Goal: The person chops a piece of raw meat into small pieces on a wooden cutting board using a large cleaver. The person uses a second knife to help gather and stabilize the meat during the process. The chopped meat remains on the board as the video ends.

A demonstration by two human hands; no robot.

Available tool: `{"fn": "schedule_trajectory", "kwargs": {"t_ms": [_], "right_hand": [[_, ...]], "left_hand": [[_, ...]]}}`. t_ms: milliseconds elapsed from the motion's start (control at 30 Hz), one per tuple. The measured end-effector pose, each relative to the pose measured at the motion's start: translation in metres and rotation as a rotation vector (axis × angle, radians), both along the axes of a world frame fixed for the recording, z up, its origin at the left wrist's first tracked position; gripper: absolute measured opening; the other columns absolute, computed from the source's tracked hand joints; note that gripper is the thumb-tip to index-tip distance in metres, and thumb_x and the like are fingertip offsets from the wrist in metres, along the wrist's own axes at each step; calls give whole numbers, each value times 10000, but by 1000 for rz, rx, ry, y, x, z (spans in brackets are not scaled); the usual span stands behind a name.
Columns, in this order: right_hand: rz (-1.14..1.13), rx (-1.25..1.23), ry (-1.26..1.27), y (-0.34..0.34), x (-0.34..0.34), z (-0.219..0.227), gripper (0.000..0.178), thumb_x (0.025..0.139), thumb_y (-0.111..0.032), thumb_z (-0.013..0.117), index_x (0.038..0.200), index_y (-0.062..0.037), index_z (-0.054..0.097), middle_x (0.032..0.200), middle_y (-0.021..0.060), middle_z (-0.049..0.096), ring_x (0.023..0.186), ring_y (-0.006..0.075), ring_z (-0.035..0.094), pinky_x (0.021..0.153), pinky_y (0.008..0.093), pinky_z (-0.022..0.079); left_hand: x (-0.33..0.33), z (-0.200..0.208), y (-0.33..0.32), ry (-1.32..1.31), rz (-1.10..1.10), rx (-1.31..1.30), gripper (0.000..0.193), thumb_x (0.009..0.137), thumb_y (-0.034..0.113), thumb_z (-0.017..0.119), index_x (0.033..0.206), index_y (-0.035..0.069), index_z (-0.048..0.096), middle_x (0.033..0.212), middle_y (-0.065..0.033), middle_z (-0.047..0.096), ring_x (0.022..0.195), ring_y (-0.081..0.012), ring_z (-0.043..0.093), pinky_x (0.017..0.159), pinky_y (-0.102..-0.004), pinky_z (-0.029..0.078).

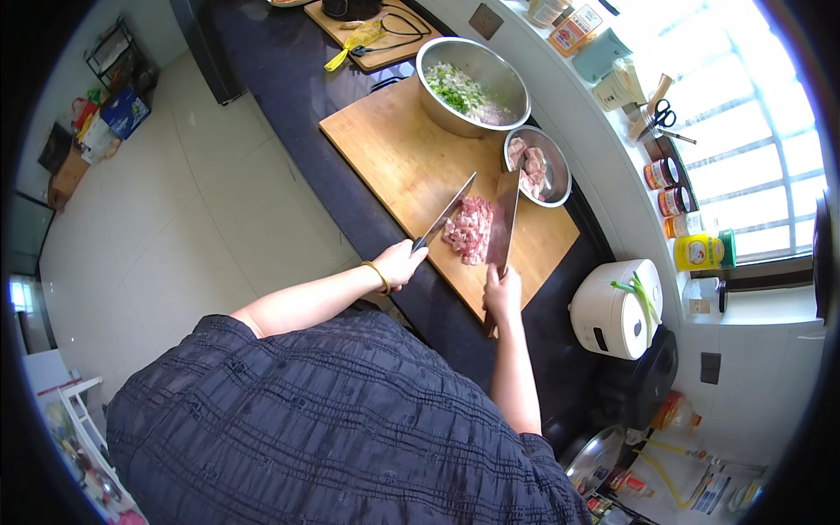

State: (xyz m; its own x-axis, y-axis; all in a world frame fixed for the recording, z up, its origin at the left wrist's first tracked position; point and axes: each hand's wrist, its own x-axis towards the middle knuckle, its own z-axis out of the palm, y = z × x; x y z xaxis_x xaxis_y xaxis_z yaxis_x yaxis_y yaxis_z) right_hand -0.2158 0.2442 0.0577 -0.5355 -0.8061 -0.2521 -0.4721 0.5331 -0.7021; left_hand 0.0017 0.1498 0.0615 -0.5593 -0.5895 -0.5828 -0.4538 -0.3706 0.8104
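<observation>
A heap of chopped raw meat lies on a wooden cutting board. My left hand, with a yellow bangle at the wrist, is closed round the dark handle of a narrow knife, its blade slanting along the heap's left side. On the heap's right, my right hand grips a broad cleaver, blade pointing away from me. Beyond the cleaver tip, a small metal bowl holds larger pieces of raw meat. A big metal bowl contains chopped green and white vegetables.
A white rice cooker with green onion stalks on its lid stands right of the board. At the far end, another board carries a black cord and a yellow item. Jars and scissors line the window sill.
</observation>
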Motion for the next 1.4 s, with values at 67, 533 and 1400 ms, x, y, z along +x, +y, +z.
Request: {"fn": "schedule_trajectory", "kwargs": {"t_ms": [67,533,1400], "right_hand": [[12,68,-10,3,4,-12,238,865,-231,482,759,-18,465,497,41,442,358,134,451,326,292,390],[-21,79,-75,-7,13,31,270,852,-246,511,777,14,508,543,118,532,393,207,534,373,333,434],[-69,83,-285,-11,22,42,241,865,-239,499,782,-14,472,493,48,454,361,141,463,323,298,382]], "left_hand": [[0,0,0,4,1,5,328,902,364,417,881,38,388,657,-35,436,455,-103,432,370,-252,404],[5,2,0,-12,6,-18,339,900,370,419,871,33,394,661,-39,440,458,-107,439,368,-253,404],[-9,-11,-10,-15,40,-84,300,903,339,405,797,59,395,610,-19,425,425,-94,412,360,-249,386]]}}
